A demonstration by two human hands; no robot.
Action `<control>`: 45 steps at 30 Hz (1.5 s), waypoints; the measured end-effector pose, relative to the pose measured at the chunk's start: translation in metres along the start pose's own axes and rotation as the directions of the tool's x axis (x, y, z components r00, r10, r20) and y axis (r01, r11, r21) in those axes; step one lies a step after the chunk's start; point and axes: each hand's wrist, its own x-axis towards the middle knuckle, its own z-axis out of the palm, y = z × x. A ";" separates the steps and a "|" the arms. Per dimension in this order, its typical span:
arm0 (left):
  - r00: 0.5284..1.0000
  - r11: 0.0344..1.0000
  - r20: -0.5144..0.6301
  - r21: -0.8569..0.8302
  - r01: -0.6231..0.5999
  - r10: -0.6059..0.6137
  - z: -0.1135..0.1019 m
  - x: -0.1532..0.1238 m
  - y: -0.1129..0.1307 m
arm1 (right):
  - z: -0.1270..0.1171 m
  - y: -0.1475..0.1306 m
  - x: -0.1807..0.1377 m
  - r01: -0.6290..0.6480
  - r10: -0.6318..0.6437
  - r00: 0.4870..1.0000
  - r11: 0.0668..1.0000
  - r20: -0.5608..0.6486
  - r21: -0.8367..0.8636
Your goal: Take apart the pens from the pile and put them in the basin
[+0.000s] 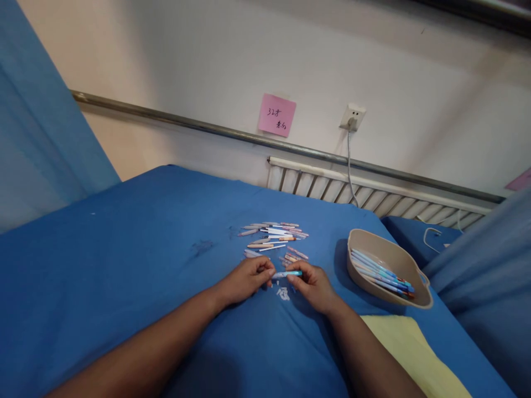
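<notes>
Between my two hands is a light-blue pen, lying roughly level just above the blue cloth. My left hand pinches its left end, and my right hand grips the turquoise end. Small white pieces lie on the cloth right below the pen. Just beyond my hands a loose pile of pen parts is spread out, with white, grey and pinkish pieces. A smaller group of pink pen parts sits close to my right fingers.
A beige basket with several blue pens stands to the right. Yellow cloth lies by my right forearm. Behind the blue-covered table are a radiator, a rail and a socket with a cable. Blue curtains hang at both sides.
</notes>
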 end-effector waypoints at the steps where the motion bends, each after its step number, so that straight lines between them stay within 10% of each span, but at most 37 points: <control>1: 1.000 1.000 0.002 0.011 -0.013 0.013 0.000 0.000 -0.001 | 0.001 -0.003 0.000 0.030 -0.029 1.000 0.999 0.010 -0.037; 29: 0.993 0.971 -0.061 -0.223 0.086 -0.102 0.001 0.008 -0.011 | 0.000 -0.009 -0.001 0.117 -0.128 0.990 0.979 -0.058 -0.166; 45: 0.983 0.950 -0.153 -0.308 0.052 -0.104 0.000 0.012 -0.013 | 0.002 0.003 0.002 -0.023 0.038 0.993 0.992 -0.115 0.122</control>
